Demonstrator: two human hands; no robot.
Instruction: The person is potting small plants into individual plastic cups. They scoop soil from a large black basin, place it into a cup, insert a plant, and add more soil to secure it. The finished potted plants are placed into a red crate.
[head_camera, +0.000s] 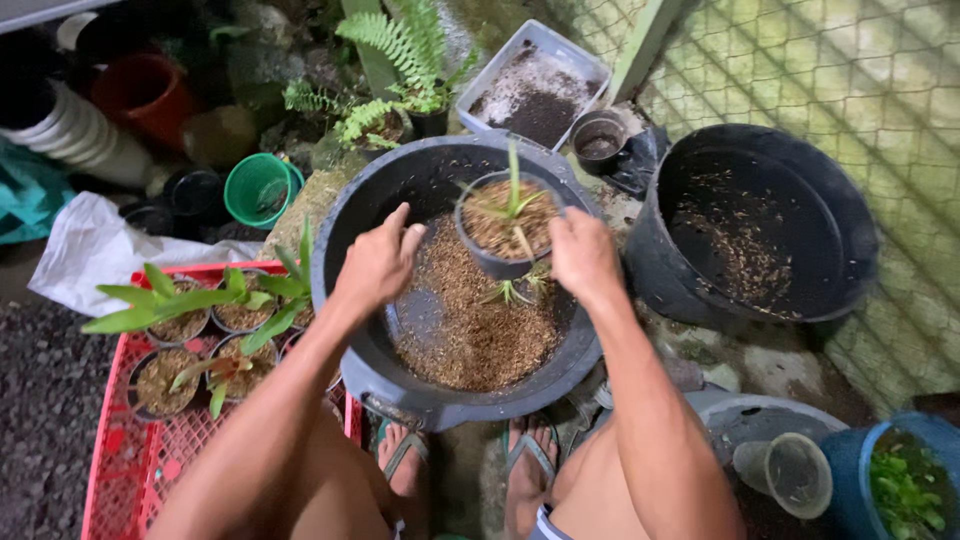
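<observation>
Gripping a small black pot (500, 225), right hand (583, 255); left hand (378, 262) hovers open.

Both arms are bare from shoulder to wrist, with no sleeves, watch, rings or gloves on the left hand (375, 262) or the right hand (583, 255). The legs are bare too. On the feet are open flip-flops (405, 452) with thin grey-green straps running between the toes.
</observation>
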